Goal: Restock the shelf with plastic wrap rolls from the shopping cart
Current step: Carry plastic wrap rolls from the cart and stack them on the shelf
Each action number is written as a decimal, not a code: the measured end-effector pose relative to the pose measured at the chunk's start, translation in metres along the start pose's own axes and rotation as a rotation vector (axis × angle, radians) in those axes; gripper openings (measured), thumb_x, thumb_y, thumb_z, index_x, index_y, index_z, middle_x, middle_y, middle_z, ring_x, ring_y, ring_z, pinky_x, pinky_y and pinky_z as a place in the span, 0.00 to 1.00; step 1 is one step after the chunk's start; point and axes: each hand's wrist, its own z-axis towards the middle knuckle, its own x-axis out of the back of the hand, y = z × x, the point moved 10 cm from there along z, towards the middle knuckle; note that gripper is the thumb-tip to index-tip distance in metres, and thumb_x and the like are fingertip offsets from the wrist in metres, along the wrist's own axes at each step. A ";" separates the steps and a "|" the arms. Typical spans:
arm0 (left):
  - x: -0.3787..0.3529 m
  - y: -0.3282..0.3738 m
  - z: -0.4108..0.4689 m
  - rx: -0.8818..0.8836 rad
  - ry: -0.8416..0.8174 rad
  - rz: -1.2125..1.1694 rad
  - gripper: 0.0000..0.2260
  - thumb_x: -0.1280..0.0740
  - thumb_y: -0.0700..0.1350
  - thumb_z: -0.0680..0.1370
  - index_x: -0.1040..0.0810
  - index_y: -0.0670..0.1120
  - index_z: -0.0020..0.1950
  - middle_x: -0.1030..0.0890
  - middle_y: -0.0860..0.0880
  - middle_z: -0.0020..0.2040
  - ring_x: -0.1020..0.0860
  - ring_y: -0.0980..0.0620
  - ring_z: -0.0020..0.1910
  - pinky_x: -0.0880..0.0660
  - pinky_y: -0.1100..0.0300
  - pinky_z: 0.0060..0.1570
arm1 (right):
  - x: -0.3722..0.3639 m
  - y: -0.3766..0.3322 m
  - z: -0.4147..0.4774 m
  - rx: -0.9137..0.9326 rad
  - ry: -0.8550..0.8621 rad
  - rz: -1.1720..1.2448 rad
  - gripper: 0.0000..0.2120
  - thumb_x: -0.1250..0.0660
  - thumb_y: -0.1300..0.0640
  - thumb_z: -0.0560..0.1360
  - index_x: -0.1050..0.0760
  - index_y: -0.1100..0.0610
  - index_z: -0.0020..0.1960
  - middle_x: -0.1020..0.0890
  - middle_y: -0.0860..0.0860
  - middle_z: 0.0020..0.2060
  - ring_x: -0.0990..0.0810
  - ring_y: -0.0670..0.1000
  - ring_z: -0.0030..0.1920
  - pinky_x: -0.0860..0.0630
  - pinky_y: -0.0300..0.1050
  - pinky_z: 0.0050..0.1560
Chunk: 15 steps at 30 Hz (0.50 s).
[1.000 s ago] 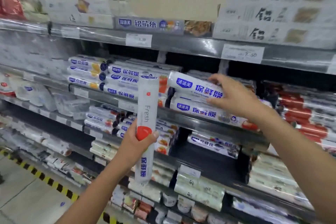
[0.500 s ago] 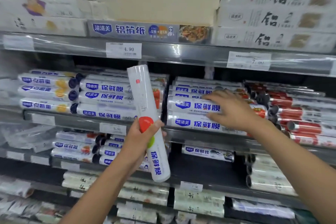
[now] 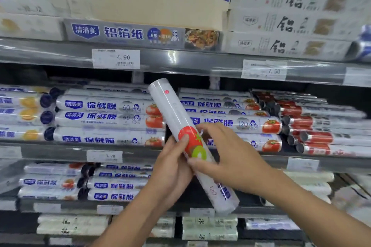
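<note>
Head view. The right hand (image 3: 232, 158) has left the 120 stack (image 3: 236, 124) and joined the left hand (image 3: 174, 166) on the plastic wrap roll (image 3: 176, 114). Both sets of fingers now grasp it. The roll is held tilted in front of the stack's left end, not yet shelved. This is probably reorientation before placing. Above the stack, a dark gap remains under the upper shelf rail (image 3: 180, 60). Below the stack, the front lip (image 3: 269, 159) must be cleared.

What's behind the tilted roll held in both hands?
Visible: stacked white tomato-print plastic wrap rolls on the grey metal shelf. The held white roll covers where the two stacks meet.
</note>
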 end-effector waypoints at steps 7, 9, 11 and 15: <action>-0.005 0.013 0.003 -0.127 -0.013 0.188 0.23 0.28 0.42 0.78 0.29 0.40 0.71 0.19 0.36 0.61 0.19 0.40 0.60 0.20 0.47 0.60 | -0.011 0.019 -0.002 -0.042 -0.075 0.170 0.35 0.27 0.42 0.74 0.43 0.33 0.74 0.30 0.36 0.64 0.23 0.42 0.60 0.21 0.49 0.57; -0.002 0.023 0.006 -0.139 -0.035 0.165 0.22 0.31 0.43 0.78 0.29 0.41 0.71 0.19 0.37 0.62 0.20 0.40 0.61 0.23 0.44 0.64 | -0.011 0.027 -0.001 -0.093 -0.174 0.382 0.32 0.27 0.47 0.76 0.39 0.35 0.74 0.25 0.38 0.63 0.21 0.41 0.58 0.21 0.49 0.59; -0.003 0.034 0.009 -0.148 -0.083 0.139 0.19 0.33 0.42 0.79 0.28 0.43 0.70 0.19 0.40 0.60 0.20 0.42 0.59 0.22 0.44 0.61 | -0.014 0.034 -0.001 -0.145 -0.271 0.575 0.26 0.31 0.50 0.79 0.36 0.39 0.73 0.22 0.41 0.62 0.19 0.45 0.59 0.20 0.52 0.59; -0.006 0.048 0.010 -0.145 -0.110 0.202 0.14 0.34 0.40 0.81 0.25 0.46 0.66 0.17 0.41 0.60 0.17 0.42 0.58 0.19 0.45 0.55 | -0.020 0.045 -0.003 -0.272 -0.390 0.908 0.18 0.38 0.54 0.82 0.28 0.42 0.70 0.17 0.51 0.61 0.16 0.56 0.56 0.21 0.58 0.58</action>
